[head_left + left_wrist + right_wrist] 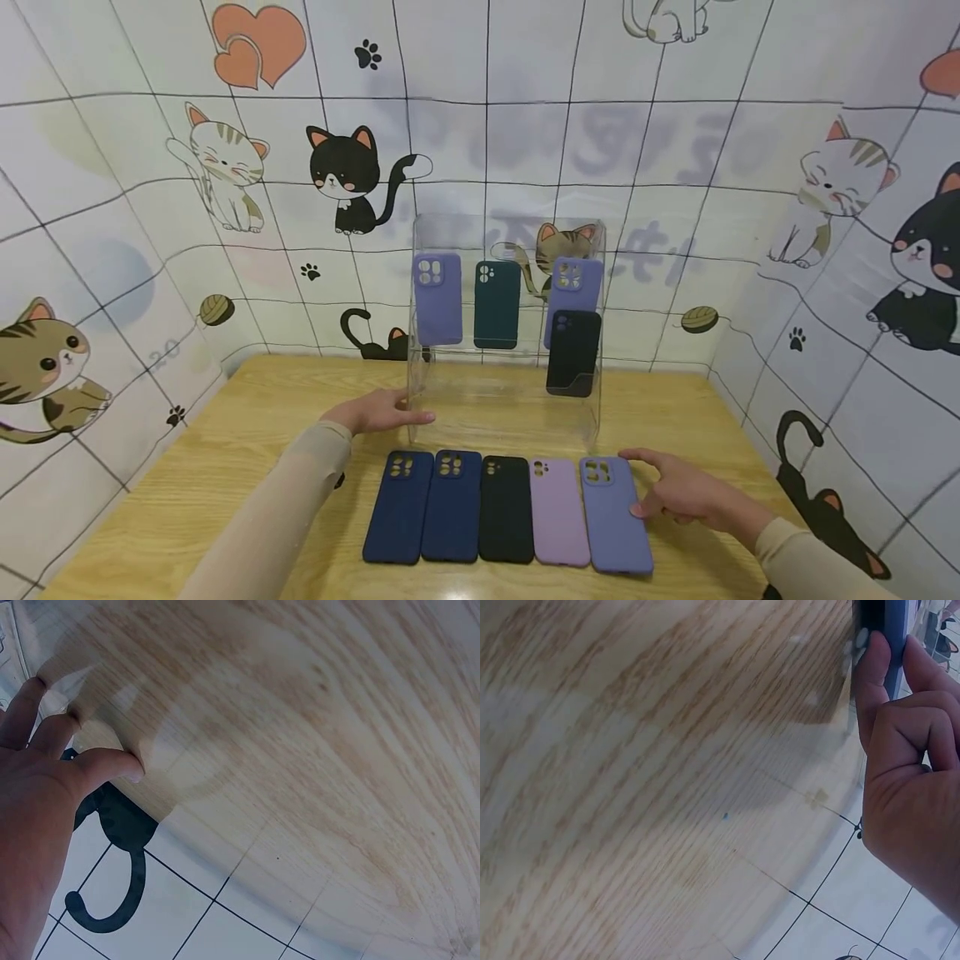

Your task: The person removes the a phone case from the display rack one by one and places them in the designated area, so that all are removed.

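Observation:
A clear plastic display stand (506,390) stands at the back of the table. My left hand (377,411) is at its lower left side, fingers spread and fairly straight. In the left wrist view the fingertips (34,684) reach the stand's edge. In front of the stand, phone cases lie in a row: two dark blue cases (399,512), a black case (507,512), a pink-lilac case (561,517) and a lavender phone case (621,525) at the right end. My right hand (686,490) pinches the lavender case's right edge between thumb and index finger, its other fingers curled.
On the stand's upper tier are a lavender case (438,308), a dark green case (497,308) and another lavender case (576,273). A black case (573,354) leans lower right, overlapping that one. The wooden table (247,408) meets cat-patterned sheeting (480,158) behind and at both sides.

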`<state>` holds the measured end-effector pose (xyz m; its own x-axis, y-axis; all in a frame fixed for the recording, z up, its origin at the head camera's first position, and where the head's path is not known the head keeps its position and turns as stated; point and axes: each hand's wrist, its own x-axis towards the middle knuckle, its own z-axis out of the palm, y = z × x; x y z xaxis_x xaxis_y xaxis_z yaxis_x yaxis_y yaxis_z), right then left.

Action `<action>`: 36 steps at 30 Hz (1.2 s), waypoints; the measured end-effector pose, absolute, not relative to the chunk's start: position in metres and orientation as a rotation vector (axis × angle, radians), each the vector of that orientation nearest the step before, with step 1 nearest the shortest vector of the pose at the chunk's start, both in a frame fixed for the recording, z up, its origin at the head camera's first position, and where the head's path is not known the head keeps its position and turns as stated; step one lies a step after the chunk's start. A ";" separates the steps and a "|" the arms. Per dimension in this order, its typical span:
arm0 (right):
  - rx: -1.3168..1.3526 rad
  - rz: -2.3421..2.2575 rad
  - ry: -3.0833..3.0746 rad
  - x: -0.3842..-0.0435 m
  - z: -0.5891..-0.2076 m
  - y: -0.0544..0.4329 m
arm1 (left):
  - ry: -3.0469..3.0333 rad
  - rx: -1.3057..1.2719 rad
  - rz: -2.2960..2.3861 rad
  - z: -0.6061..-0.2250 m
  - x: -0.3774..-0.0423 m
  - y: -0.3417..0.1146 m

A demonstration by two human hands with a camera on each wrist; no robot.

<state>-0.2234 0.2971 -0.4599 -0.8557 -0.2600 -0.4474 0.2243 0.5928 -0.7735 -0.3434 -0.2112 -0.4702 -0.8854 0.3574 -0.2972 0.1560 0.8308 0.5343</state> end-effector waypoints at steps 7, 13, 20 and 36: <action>-0.055 -1.217 2.303 -0.220 -0.463 0.299 | 2.625 0.390 0.706 -0.470 -0.343 -0.209; -0.053 -1.201 2.308 -0.221 -0.463 0.300 | 2.629 0.376 0.705 -0.469 -0.343 -0.208; -0.071 -1.191 2.312 -0.223 -0.464 0.299 | 2.622 0.370 0.716 -0.471 -0.343 -0.210; -0.058 -1.180 2.291 -0.223 -0.462 0.297 | 2.635 0.380 0.685 -0.473 -0.345 -0.212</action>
<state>-0.2235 0.2965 -0.4625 -0.8442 -0.2818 -0.4560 0.2076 0.6125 -0.7627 -0.3445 -0.2119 -0.4731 -0.8873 0.3500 -0.3002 0.1595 0.8438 0.5124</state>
